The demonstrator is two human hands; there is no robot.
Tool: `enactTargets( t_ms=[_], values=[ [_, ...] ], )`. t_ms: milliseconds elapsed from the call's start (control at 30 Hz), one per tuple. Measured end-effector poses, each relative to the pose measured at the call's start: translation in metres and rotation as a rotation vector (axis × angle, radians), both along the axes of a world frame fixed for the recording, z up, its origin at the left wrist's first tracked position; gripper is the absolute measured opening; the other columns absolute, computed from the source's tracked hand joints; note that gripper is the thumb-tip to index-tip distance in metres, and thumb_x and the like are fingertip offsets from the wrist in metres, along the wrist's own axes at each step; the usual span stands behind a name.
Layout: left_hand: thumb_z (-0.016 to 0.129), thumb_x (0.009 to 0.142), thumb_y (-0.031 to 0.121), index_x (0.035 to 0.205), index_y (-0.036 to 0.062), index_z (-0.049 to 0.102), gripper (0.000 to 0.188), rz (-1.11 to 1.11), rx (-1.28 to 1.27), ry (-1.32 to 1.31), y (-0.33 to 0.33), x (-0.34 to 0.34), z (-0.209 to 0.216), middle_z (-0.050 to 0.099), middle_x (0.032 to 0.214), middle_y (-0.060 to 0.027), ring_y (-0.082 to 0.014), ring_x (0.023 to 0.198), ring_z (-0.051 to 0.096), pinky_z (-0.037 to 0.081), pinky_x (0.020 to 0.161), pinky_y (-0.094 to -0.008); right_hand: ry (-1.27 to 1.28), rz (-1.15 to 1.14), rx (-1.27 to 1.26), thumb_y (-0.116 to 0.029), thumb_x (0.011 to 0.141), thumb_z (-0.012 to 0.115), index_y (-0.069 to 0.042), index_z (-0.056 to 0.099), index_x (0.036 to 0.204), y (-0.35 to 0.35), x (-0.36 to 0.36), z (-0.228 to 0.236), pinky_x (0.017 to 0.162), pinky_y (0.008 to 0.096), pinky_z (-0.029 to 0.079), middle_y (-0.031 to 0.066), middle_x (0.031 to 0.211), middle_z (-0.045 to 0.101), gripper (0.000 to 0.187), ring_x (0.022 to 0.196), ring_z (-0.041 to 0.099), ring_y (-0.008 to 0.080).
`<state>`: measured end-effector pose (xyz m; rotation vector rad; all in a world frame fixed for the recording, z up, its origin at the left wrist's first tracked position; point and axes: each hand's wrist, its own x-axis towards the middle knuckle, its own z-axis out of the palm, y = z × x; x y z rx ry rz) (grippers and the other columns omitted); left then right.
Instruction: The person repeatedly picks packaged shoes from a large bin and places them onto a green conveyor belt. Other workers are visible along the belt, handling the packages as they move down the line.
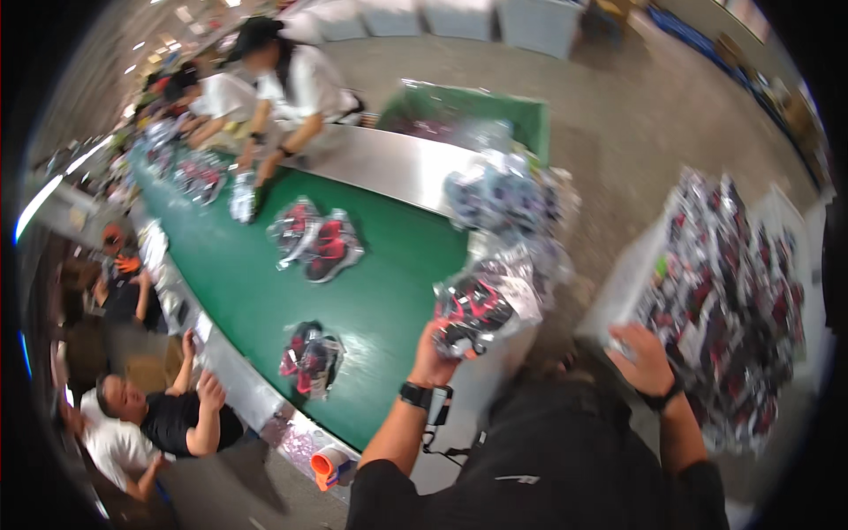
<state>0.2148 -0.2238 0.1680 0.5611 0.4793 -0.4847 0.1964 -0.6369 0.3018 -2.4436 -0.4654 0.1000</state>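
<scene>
My left hand (433,355) grips a clear plastic bag of black and red shoes (477,309) over the near end of the green conveyor belt (397,256). Fingers apart and holding nothing, my right hand (643,360) is beside a large pale bin (629,278) heaped with bagged shoes (720,300). More clear-bagged dark and red shoes (331,246) lie on the belt, with another bagged pair (311,360) nearer its left edge. At the belt's end, just beyond the held bag, is a pile of bagged bluish shoes (503,194).
A green bin (530,128) stands behind the belt's metal side ledge (389,168). Across the belt a person in white (305,84) handles a bag. Other people (190,420) are along the left side, near an orange tape roll (327,464). Grey bins (539,26) line the back.
</scene>
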Motion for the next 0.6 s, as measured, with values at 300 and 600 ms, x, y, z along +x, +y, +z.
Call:
enactTargets(
  t_ms=[300, 600],
  values=[
    [0.059, 0.097, 0.039, 0.124, 0.0096, 0.067, 0.041, -0.298, 0.048, 0.071, -0.099, 0.007, 0.086, 0.074, 0.116, -0.0100, -0.0287, 0.105, 0.070, 0.060, 0.081, -0.0479, -0.359, 0.108, 0.117, -0.009, 0.083, 0.076, -0.017, 0.055, 0.146, 0.015, 0.016, 0.045, 0.110, 0.0454, 0.045, 0.0124, 0.146, 0.053, 0.068, 0.135, 0.052, 0.0340],
    [0.041, 0.107, 0.047, 0.150, 0.0104, 0.048, 0.057, -0.607, 0.080, -0.029, -0.194, 0.010, 0.103, 0.063, 0.139, -0.0122, -0.0306, 0.123, 0.063, 0.052, 0.102, -0.0472, -0.275, 0.055, 0.157, -0.014, 0.071, 0.079, -0.009, 0.060, 0.121, -0.075, -0.046, 0.044, 0.096, 0.0435, 0.050, 0.0100, 0.128, 0.060, 0.053, 0.119, 0.060, 0.0326]
  ],
)
